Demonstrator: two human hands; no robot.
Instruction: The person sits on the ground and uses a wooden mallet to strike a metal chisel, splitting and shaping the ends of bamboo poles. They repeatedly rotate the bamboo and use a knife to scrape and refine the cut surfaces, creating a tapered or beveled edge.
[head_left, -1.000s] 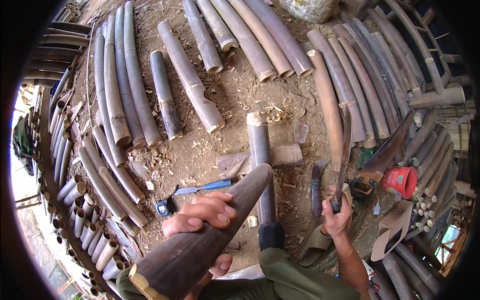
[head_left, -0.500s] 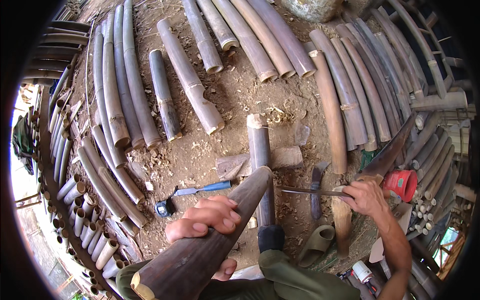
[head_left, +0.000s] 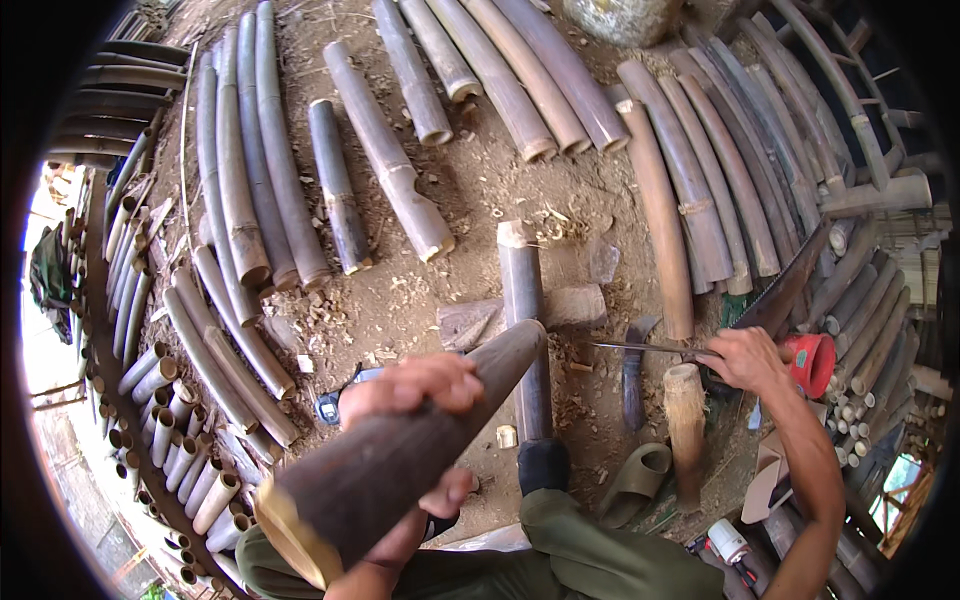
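Where the ground meets the bright left edge, a dark cloth bundle (head_left: 50, 285) hangs beside stacked short bamboo tubes (head_left: 165, 440). Next, long bamboo poles (head_left: 265, 150) lie side by side on shaving-strewn earth. Just beside the left hand, a small blue-and-dark tape measure (head_left: 328, 407) (any marks on its face too small to read).

Left hand (head_left: 415, 388), blurred, curls about a dark bamboo piece (head_left: 375, 478): fingers over the top, thumb beneath, firm grip. That piece slants from lower left, pale cut end near the body, up to a narrower tip near the middle of the view. Behind the tip, a second bamboo length (head_left: 520, 300) lies across a wood block (head_left: 580, 308), its near end at a dark sock (head_left: 543, 468).

Right of this, a short knife (head_left: 633, 385) on the ground; below, an olive sandal (head_left: 637, 485). A pale wood peg (head_left: 685, 420) comes next.

Right hand (head_left: 748, 360) is closed round a knife handle, thin blade (head_left: 650, 347) pointing left, its point near the bamboo tip but apart. Past it, a saw (head_left: 790, 285), then a red tub (head_left: 812, 362) with pale marks, unreadable at this size.
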